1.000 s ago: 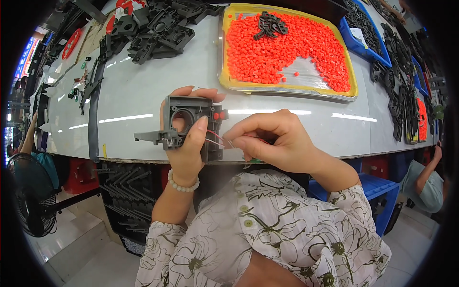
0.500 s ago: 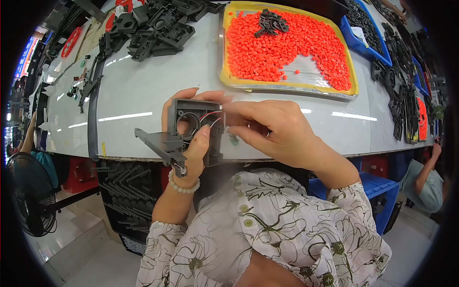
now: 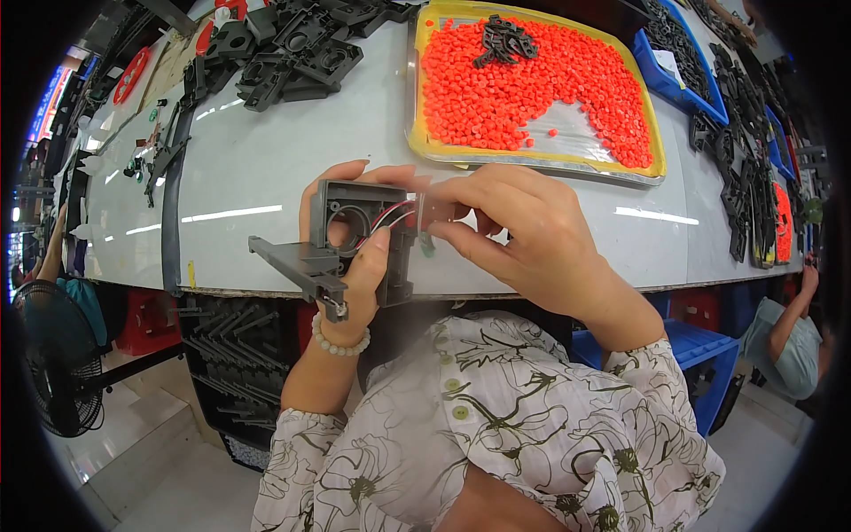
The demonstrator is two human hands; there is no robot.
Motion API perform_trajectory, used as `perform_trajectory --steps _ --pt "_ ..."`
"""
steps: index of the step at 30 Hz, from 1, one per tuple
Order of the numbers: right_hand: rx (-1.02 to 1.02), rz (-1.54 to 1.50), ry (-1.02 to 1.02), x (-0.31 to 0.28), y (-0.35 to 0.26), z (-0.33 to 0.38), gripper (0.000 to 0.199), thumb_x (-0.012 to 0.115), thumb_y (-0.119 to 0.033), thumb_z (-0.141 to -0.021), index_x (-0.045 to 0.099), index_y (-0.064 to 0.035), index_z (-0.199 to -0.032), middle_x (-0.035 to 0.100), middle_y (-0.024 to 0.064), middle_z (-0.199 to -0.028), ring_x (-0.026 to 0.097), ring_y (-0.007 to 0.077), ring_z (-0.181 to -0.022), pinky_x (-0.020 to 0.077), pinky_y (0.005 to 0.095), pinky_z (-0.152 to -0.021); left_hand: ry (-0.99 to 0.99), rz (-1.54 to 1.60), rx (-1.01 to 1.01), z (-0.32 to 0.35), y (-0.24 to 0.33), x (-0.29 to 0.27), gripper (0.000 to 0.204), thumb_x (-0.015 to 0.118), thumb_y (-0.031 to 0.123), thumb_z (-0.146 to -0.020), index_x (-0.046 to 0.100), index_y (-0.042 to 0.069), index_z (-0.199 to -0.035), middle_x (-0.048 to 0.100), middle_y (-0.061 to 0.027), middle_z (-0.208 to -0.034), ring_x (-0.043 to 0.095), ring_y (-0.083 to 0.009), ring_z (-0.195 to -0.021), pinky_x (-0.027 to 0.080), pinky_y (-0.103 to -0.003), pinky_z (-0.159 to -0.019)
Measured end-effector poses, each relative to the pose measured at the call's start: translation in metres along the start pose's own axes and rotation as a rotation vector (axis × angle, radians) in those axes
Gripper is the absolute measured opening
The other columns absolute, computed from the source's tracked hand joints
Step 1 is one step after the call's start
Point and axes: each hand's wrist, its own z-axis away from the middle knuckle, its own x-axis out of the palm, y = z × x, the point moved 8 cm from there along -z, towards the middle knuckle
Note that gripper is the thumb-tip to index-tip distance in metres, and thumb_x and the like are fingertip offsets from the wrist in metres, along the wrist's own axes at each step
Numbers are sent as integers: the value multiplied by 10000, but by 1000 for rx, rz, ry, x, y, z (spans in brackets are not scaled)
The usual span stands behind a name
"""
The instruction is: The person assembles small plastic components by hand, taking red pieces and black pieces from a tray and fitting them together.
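My left hand point(image 3: 365, 266) grips a dark grey plastic housing point(image 3: 324, 217) with a round opening, its thumb across the front and its fingers behind. A long flap-like arm point(image 3: 297, 264) of the same grey plastic sticks out to the left from the housing. Red and pale thin wires point(image 3: 390, 215) curve out of it to the right. At the housing's right edge, my right hand point(image 3: 523, 235) pinches around the wires' far ends; its fingertips are blurred and hide those ends.
Beyond my hands, a yellow-rimmed metal tray point(image 3: 532, 163) holds many small red plastic pieces and a dark part cluster. Grey housings point(image 3: 301, 62) are heaped at far left. A blue bin point(image 3: 660, 75) of dark parts stands at far right. A fan point(image 3: 58, 363) is lower left.
My right hand has risen slightly and its fingers have shifted at the housing's edge. More of the wires now shows. The left hand and housing have barely moved.
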Motion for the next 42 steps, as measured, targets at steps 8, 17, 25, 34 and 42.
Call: perform_trajectory --steps 8,17,25,34,42 --pt "38 -95 -113 8 -4 3 209 668 -121 -720 609 -48 -907 576 76 -722 574 248 -666 464 337 -590 -18 77 -30 -2 -2 -4 459 471 43 -820 288 12 -1239 497 -225 -1172 532 -259 -1070 465 -338 -877" --pt "6 -51 -82 12 -3 0 206 666 -120 -725 606 -33 -902 578 83 -740 576 252 -669 469 345 -587 -43 15 -2 -2 -1 1 470 474 66 -825 279 6 -1248 496 -233 -1177 531 -249 -1068 459 -327 -876" --pt "2 -12 -79 16 -4 3 214 663 -121 -728 596 -29 -909 568 90 -738 569 259 -666 458 359 -578 -40 10 8 0 -1 -3 457 460 57 -823 290 -4 -1242 504 -231 -1161 532 -244 -1064 442 -336 -892" --pt "51 24 -55 14 -4 3 217 658 -140 -734 570 -30 -899 555 96 -721 559 278 -676 451 370 -593 -32 15 16 0 0 -2 447 464 42 -812 303 -17 -1224 509 -230 -1145 529 -245 -1060 428 -353 -918" --pt "91 37 -121 15 -4 2 191 658 -132 -729 564 -31 -860 534 93 -708 544 280 -680 439 378 -596 -62 -33 81 0 2 -3 448 470 40 -808 306 -19 -1220 516 -227 -1137 532 -230 -1041 440 -327 -882"
